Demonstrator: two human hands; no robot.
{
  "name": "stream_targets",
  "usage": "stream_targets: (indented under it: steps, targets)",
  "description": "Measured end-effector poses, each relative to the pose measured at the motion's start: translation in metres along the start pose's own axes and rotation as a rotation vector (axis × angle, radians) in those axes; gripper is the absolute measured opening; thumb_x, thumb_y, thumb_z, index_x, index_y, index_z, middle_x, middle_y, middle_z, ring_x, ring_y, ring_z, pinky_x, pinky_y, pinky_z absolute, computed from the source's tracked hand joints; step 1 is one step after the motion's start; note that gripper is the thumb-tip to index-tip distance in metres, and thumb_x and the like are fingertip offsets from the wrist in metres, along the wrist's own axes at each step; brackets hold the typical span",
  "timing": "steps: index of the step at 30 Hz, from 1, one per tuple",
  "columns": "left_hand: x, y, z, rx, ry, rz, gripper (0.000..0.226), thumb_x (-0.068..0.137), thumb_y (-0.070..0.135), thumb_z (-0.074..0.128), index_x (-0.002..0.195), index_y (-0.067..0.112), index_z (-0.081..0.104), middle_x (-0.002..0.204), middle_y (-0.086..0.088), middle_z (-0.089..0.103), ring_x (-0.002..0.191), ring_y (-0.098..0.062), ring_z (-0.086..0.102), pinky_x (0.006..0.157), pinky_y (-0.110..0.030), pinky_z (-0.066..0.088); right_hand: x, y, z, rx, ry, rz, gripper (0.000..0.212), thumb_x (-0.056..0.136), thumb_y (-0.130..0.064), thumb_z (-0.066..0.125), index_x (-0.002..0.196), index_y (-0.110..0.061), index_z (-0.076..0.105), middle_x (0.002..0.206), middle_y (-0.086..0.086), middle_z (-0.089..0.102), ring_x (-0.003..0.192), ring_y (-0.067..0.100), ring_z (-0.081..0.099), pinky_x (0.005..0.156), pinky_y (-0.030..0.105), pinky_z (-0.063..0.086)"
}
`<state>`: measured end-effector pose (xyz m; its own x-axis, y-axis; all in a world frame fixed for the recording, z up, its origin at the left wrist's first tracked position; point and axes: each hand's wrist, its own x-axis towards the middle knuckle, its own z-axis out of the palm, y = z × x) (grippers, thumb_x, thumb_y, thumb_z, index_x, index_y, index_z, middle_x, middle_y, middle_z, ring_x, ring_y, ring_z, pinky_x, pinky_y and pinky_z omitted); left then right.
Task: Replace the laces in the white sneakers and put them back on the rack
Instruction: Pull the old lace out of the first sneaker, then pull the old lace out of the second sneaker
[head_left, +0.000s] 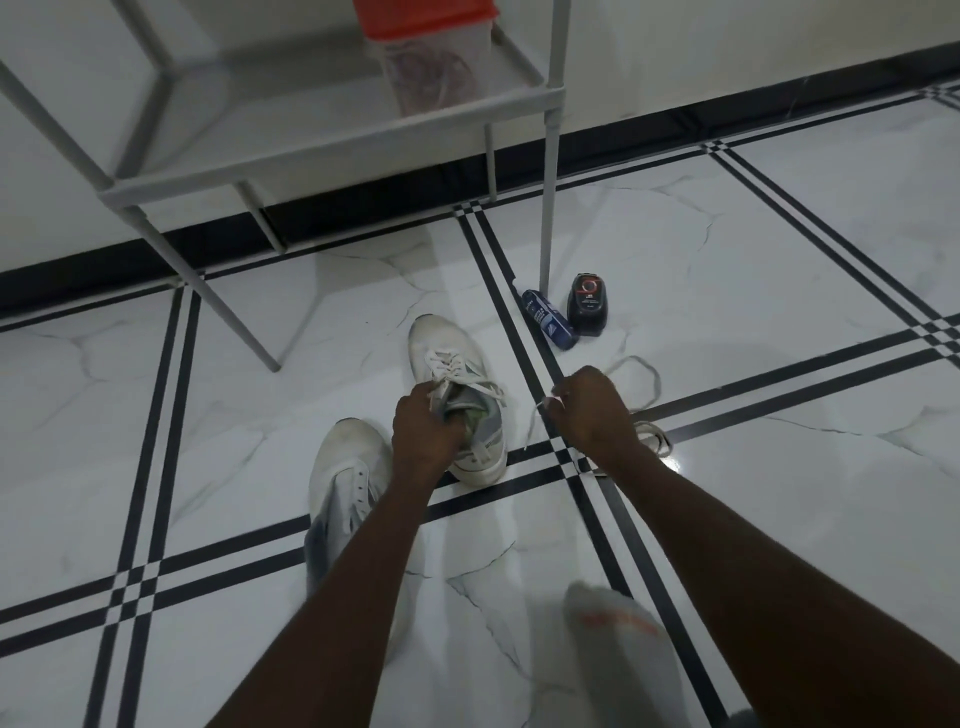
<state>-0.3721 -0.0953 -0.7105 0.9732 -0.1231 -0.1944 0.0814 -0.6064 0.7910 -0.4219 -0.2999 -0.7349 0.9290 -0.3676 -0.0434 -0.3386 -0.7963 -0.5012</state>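
Note:
Two white sneakers stand on the tiled floor. The far sneaker (451, 358) is partly laced, with loose white lace across its top. My left hand (427, 423) grips its tongue and lace at the opening. The near sneaker (349, 486) has no lace in its visible eyelets, and my left forearm crosses it. My right hand (589, 402) pinches the end of a white lace (641, 371) that loops over the floor to its right. The grey rack (332, 143) stands at the upper left.
A clear container with a red lid (431, 47) sits on the rack shelf. A blue tube (549, 319) and a black polish bottle (587, 306) lie by the rack's right leg. My socked foot (618, 639) is at the bottom right. A bunched lace (655, 435) lies beside my right wrist.

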Motion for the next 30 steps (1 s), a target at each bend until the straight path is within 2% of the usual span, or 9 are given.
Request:
stream_targets:
  steps: [2, 4, 8, 10, 12, 14, 19, 24, 30]
  targets:
    - [0.001, -0.005, -0.002, 0.036, -0.035, -0.013, 0.052, 0.080, 0.023, 0.070, 0.129, 0.009, 0.062, 0.119, -0.012, 0.065, 0.107, -0.025, 0.059, 0.082, -0.024, 0.038, 0.004, -0.029, 0.000, 0.268, -0.171, 0.051, 0.048, 0.091, -0.041, 0.066, 0.126, -0.009, 0.065, 0.126, 0.011, 0.065, 0.113, 0.027, 0.062, 0.097, 0.032, 0.047]
    - [0.003, -0.015, -0.006, 0.086, 0.001, 0.011, 0.041, 0.088, 0.018, 0.070, 0.128, 0.008, 0.062, 0.120, -0.014, 0.065, 0.110, -0.027, 0.060, 0.087, -0.028, 0.042, 0.005, -0.054, 0.003, 0.489, -0.301, 0.112, 0.061, 0.088, -0.045, 0.069, 0.139, -0.014, 0.054, 0.132, 0.004, 0.058, 0.117, 0.023, 0.060, 0.102, 0.039, 0.049]
    - [-0.001, -0.031, -0.036, 0.328, 0.216, -0.066, 0.044, 0.092, 0.037, 0.065, 0.132, 0.019, 0.061, 0.129, -0.010, 0.061, 0.123, -0.034, 0.052, 0.103, -0.043, 0.039, 0.008, -0.072, 0.021, 0.463, -0.373, 0.043, 0.059, 0.085, -0.025, 0.073, 0.140, -0.017, 0.052, 0.135, 0.004, 0.058, 0.121, 0.020, 0.057, 0.100, 0.028, 0.046]
    - [-0.003, -0.043, -0.057, 0.540, 0.118, -0.214, 0.057, 0.088, 0.052, 0.065, 0.138, 0.027, 0.054, 0.139, -0.006, 0.054, 0.130, -0.035, 0.045, 0.109, -0.051, 0.031, 0.010, -0.074, 0.027, 0.392, -0.341, 0.047, 0.060, 0.085, -0.021, 0.072, 0.141, -0.018, 0.052, 0.138, 0.005, 0.058, 0.121, 0.020, 0.056, 0.096, 0.023, 0.042]
    - [-0.007, -0.057, -0.073, 0.558, -0.059, -0.309, 0.074, 0.081, 0.058, 0.071, 0.145, 0.031, 0.046, 0.150, -0.002, 0.043, 0.138, -0.037, 0.037, 0.113, -0.055, 0.024, 0.008, -0.077, 0.032, 0.395, -0.311, 0.051, 0.056, 0.086, -0.018, 0.069, 0.139, -0.018, 0.055, 0.137, 0.005, 0.059, 0.120, 0.020, 0.058, 0.097, 0.024, 0.043]
    - [-0.009, -0.075, -0.079, 0.504, -0.125, -0.264, 0.080, 0.081, 0.048, 0.075, 0.150, 0.030, 0.039, 0.156, 0.000, 0.036, 0.140, -0.035, 0.035, 0.113, -0.051, 0.028, 0.003, -0.081, 0.038, 0.430, -0.305, 0.045, 0.052, 0.087, -0.015, 0.067, 0.138, -0.017, 0.056, 0.136, 0.006, 0.060, 0.120, 0.020, 0.058, 0.097, 0.021, 0.042]
    - [0.007, -0.100, -0.093, 0.504, -0.074, -0.162, 0.077, 0.086, 0.041, 0.070, 0.154, 0.030, 0.035, 0.159, 0.001, 0.034, 0.138, -0.034, 0.039, 0.111, -0.049, 0.037, -0.008, -0.092, 0.053, 0.457, -0.276, 0.042, 0.047, 0.087, -0.013, 0.064, 0.134, -0.018, 0.061, 0.133, 0.005, 0.063, 0.117, 0.018, 0.059, 0.088, 0.012, 0.039]
    - [0.041, -0.113, -0.118, 0.572, -0.109, -0.149, 0.077, 0.087, 0.038, 0.070, 0.155, 0.032, 0.034, 0.158, -0.001, 0.038, 0.141, -0.033, 0.038, 0.114, -0.046, 0.035, -0.017, -0.102, 0.062, 0.447, -0.258, 0.004, 0.047, 0.088, -0.014, 0.064, 0.135, -0.016, 0.061, 0.133, 0.008, 0.063, 0.119, 0.021, 0.059, 0.102, 0.027, 0.044]
    - [0.044, -0.102, -0.107, 0.492, 0.069, 0.059, 0.055, 0.084, 0.008, 0.067, 0.138, 0.010, 0.057, 0.136, -0.016, 0.059, 0.127, -0.037, 0.052, 0.108, -0.044, 0.040, -0.020, -0.113, 0.072, 0.452, -0.252, -0.012, 0.048, 0.088, -0.015, 0.067, 0.136, -0.014, 0.059, 0.132, 0.012, 0.061, 0.120, 0.024, 0.057, 0.104, 0.030, 0.043]
